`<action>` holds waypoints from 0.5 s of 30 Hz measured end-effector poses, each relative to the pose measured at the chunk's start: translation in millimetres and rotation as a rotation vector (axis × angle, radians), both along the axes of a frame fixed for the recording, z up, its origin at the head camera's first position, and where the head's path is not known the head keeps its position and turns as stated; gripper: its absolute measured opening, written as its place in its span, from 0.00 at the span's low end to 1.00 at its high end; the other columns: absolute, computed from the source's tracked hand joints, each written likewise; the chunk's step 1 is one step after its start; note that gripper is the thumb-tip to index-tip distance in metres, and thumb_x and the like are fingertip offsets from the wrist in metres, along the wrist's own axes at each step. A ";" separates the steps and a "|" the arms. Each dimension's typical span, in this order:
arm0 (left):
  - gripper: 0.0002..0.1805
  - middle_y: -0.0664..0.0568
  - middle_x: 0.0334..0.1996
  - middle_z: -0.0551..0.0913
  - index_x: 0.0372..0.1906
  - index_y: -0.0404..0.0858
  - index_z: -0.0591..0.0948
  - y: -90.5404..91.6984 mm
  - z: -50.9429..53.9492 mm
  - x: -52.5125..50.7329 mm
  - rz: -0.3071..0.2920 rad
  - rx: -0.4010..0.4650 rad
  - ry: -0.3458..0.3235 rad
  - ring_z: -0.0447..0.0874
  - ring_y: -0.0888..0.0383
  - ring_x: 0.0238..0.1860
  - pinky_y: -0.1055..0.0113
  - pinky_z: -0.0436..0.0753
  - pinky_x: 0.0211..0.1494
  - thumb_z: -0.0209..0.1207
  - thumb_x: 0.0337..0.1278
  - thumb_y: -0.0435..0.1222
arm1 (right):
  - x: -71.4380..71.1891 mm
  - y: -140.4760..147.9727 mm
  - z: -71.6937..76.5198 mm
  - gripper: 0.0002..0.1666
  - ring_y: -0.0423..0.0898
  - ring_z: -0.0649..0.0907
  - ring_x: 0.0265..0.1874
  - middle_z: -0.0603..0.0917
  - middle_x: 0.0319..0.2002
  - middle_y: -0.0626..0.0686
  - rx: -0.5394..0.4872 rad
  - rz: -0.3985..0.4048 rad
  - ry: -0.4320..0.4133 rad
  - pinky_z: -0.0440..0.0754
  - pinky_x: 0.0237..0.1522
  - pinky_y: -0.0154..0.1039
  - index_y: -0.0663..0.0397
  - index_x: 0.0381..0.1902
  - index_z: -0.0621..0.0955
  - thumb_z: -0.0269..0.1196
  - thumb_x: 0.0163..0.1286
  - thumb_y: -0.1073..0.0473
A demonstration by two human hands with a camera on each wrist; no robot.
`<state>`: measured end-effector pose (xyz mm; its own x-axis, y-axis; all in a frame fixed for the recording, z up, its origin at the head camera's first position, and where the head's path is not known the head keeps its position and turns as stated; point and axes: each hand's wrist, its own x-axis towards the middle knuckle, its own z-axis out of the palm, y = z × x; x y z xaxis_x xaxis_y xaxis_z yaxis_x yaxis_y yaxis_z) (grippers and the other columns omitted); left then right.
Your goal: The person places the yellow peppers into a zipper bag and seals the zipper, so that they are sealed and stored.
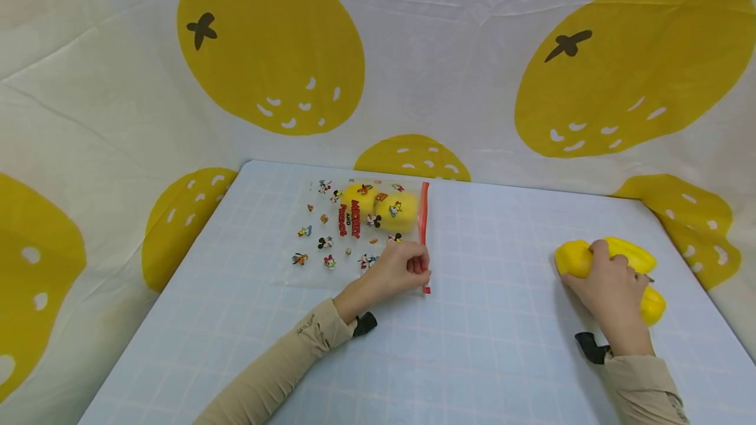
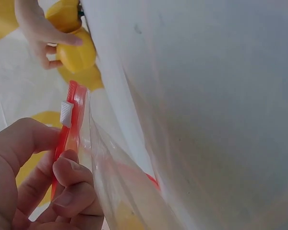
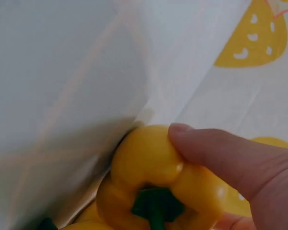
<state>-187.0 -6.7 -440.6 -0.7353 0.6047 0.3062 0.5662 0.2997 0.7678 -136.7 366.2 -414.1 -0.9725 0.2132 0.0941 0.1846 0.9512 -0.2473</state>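
- With left hand [image 1: 394,273], pinching red edge of clear printed plastic bag [image 1: 350,241], left; probably limp.
- With right hand [image 1: 614,287], gripping glossy yellow bell pepper [image 3: 144,163], right; probably light, slick; best held round sides.

Near the centre of the head view, your clear bag [image 1: 327,244] carries small multicoloured cartoon figures and red lettering, and yellow things [image 1: 404,205] show through it. Its edge strip [image 1: 423,208] is red; its slider [image 2: 66,114], left of centre in the left wrist view, is white. Your peppers [image 1: 630,254], at the head view's right, are glossy yellow, one with a green stem [image 3: 157,206]. Your sleeves [image 1: 272,366] are beige. Your table [image 1: 484,346] is pale blue with faint pinkish-white gridlines; the cloth [image 1: 437,84] across the top is white with white-flecked, mustard-yellow fruit shapes.
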 end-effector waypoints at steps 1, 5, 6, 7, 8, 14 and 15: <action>0.10 0.56 0.23 0.75 0.26 0.40 0.77 -0.3 0.2 0.1 0.001 -0.003 0.000 0.72 0.64 0.26 0.74 0.74 0.31 0.66 0.53 0.26 | -0.2 -0.2 -0.7 0.46 0.77 0.68 0.41 0.66 0.43 0.82 -0.004 -0.004 0.005 0.57 0.46 0.74 0.74 0.60 0.60 0.71 0.57 0.52; 0.10 0.57 0.23 0.75 0.25 0.40 0.77 -1.1 0.5 0.1 0.007 -0.011 -0.004 0.72 0.64 0.26 0.74 0.74 0.31 0.66 0.53 0.27 | -0.8 -2.1 -2.3 0.46 0.76 0.67 0.43 0.63 0.48 0.81 -0.048 -0.014 0.019 0.60 0.47 0.72 0.75 0.61 0.61 0.71 0.56 0.53; 0.10 0.57 0.23 0.75 0.26 0.40 0.77 -1.1 0.4 -0.1 0.007 -0.012 -0.007 0.72 0.64 0.26 0.74 0.74 0.31 0.66 0.53 0.27 | -0.8 -2.8 -2.1 0.46 0.76 0.66 0.44 0.63 0.49 0.81 -0.065 -0.014 0.023 0.60 0.47 0.72 0.74 0.61 0.62 0.72 0.56 0.54; 0.10 0.56 0.23 0.75 0.26 0.40 0.77 -1.1 0.2 -0.2 0.005 -0.012 -0.009 0.72 0.64 0.26 0.74 0.75 0.31 0.66 0.53 0.27 | -0.9 -3.1 -1.8 0.45 0.76 0.66 0.44 0.62 0.50 0.81 -0.082 -0.013 0.027 0.61 0.47 0.72 0.74 0.61 0.62 0.72 0.56 0.55; 0.10 0.56 0.23 0.75 0.26 0.40 0.77 -0.9 0.0 -0.3 0.004 -0.012 -0.012 0.72 0.64 0.26 0.74 0.75 0.31 0.66 0.53 0.27 | -1.0 -3.6 -1.3 0.44 0.76 0.65 0.45 0.61 0.51 0.81 -0.100 -0.009 0.037 0.62 0.46 0.71 0.74 0.61 0.63 0.72 0.56 0.56; 0.10 0.56 0.23 0.75 0.26 0.41 0.77 0.1 0.3 -0.1 0.003 -0.012 -0.023 0.72 0.64 0.26 0.73 0.75 0.31 0.66 0.53 0.27 | -6.8 -3.5 6.2 0.44 0.74 0.63 0.51 0.60 0.55 0.79 -0.228 0.041 0.123 0.63 0.47 0.69 0.72 0.63 0.66 0.73 0.56 0.57; 0.10 0.56 0.23 0.75 0.26 0.41 0.77 0.3 0.3 -0.1 0.003 -0.011 -0.022 0.72 0.63 0.26 0.73 0.75 0.31 0.66 0.53 0.27 | -8.9 -3.7 8.1 0.44 0.73 0.63 0.52 0.60 0.56 0.79 -0.250 0.050 0.135 0.63 0.48 0.68 0.71 0.64 0.66 0.73 0.56 0.56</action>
<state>-187.1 -6.4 -440.3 -0.7434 0.6059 0.2833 0.5483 0.3095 0.7769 -145.5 362.5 -406.0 -0.9646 0.1986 0.1737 0.0889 0.8645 -0.4948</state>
